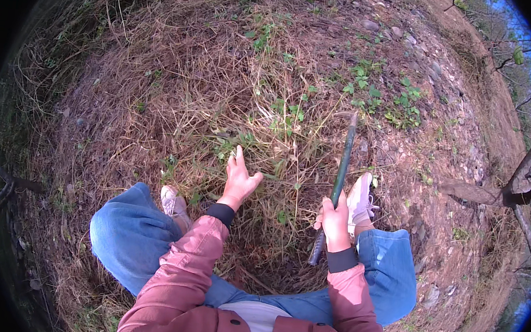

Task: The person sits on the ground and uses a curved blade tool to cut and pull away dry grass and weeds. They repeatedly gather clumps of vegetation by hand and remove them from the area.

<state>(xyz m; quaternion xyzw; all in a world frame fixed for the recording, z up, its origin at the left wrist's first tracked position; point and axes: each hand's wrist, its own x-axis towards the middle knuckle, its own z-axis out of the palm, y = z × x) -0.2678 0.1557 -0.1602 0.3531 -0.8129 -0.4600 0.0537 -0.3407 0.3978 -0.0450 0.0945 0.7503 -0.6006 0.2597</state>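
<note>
My right hand (334,222) is closed around a long dark green stick (343,163) that points up and away over the ground, its lower end sticking out below my fist. My left hand (239,179) is open with fingers spread, reaching into a clump of dry grass (268,135) mixed with green blades between my knees. I am squatting, in blue jeans (129,236) and a pink jacket, with pale shoes (360,198) on either side of the clump.
Dry straw-like grass covers the ground on the left and ahead. Small green leafy weeds (383,97) grow at the upper right. Stony bare soil lies to the right, with a bare tree trunk (527,174) at the right edge.
</note>
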